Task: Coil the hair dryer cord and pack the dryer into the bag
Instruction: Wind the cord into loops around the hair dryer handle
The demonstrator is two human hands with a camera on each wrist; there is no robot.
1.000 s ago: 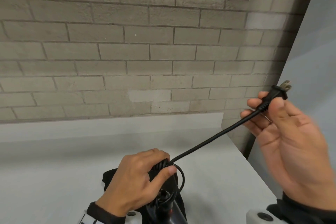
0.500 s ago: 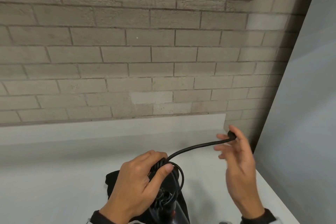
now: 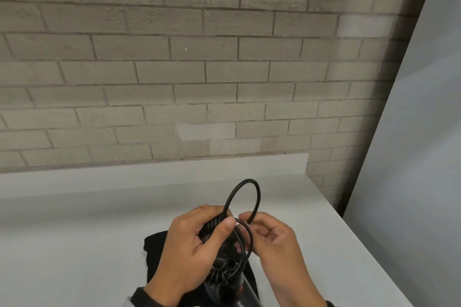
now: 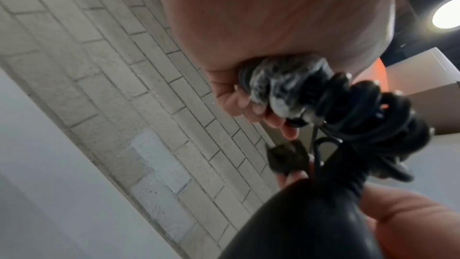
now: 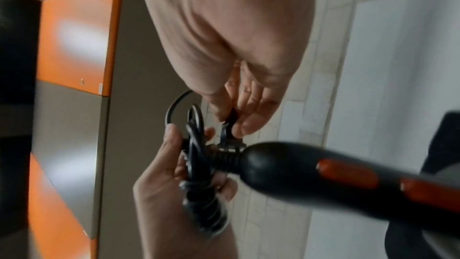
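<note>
My left hand (image 3: 199, 239) grips a bundle of black cord coils (image 3: 234, 257) just above the dryer's handle. The black hair dryer (image 5: 323, 176), with orange buttons on its handle, hangs low between my hands. My right hand (image 3: 264, 232) pinches the plug end of the cord (image 5: 231, 117) close to the bundle. One loose loop of cord (image 3: 245, 194) arches up between the two hands. A black bag (image 3: 159, 249) lies on the white table under the dryer, mostly hidden by my hands.
The white table (image 3: 74, 244) runs to a grey brick wall (image 3: 174, 82) at the back. Its right edge (image 3: 361, 244) drops off beside a pale panel (image 3: 424, 157). Orange and grey cabinet panels (image 5: 74, 36) show in the right wrist view.
My right hand has swung from far out on the right in to the left hand, carrying the plug end. The straight stretch of cord has become a loop above the bundle.
</note>
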